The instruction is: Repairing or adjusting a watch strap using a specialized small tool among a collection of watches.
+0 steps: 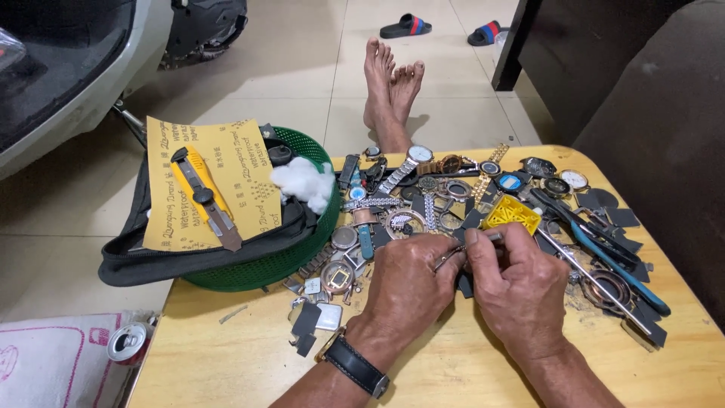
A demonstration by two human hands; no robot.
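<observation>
My left hand (408, 283) and my right hand (517, 291) meet over the middle of a small wooden table (234, 355). The right hand grips a thin metal tool (495, 236) between thumb and fingers. The left hand pinches a small metal part (447, 258) against the tool's tip; what the part is, I cannot tell. A black-strapped watch (355, 366) sits on my left wrist. Around the hands lies a heap of wristwatches, watch cases and metal bands (411, 193). A small yellow plastic tray (512, 213) sits just beyond the right hand.
A green mesh basket (302, 249) at the table's left holds a black bag, yellow sandpaper sheets (226, 177), a yellow utility knife (200, 193) and white cotton (306, 181). Blue-handled pliers (619, 264) lie at right. My bare feet (389, 87) stretch over the tiled floor. A drink can (130, 341) stands at lower left.
</observation>
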